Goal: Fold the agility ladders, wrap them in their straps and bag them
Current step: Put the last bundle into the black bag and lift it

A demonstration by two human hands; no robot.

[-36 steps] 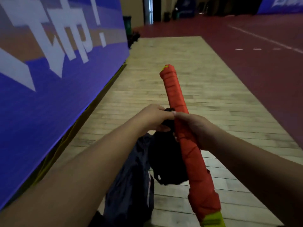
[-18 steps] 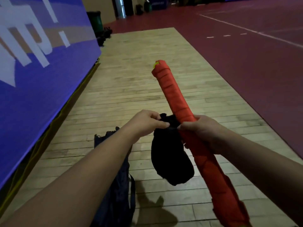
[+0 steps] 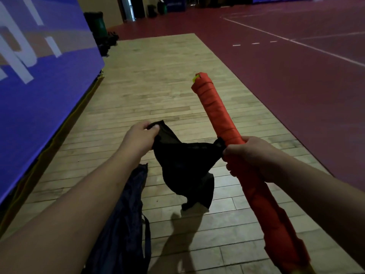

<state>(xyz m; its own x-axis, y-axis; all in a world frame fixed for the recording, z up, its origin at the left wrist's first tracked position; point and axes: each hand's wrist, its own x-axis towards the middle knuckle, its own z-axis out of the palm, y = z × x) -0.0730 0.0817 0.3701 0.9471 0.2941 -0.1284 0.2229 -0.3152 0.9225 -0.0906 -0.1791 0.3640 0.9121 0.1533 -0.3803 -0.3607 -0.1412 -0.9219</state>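
Left hand [image 3: 141, 135] pinches the black bag [image 3: 185, 161]; right hand [image 3: 246, 155] grips the wrapped ladder [image 3: 221, 115] (apparently bag edge too).

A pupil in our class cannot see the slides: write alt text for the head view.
The right hand grips a rolled orange ladder while the left hand pinches a black bag, stretched between both hands. Below are a wooden floor and a blue bag, under the left arm.

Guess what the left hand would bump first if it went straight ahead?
Past the black bag it pinches, the left hand probably meets only wooden floor; the orange roll sits rightward.
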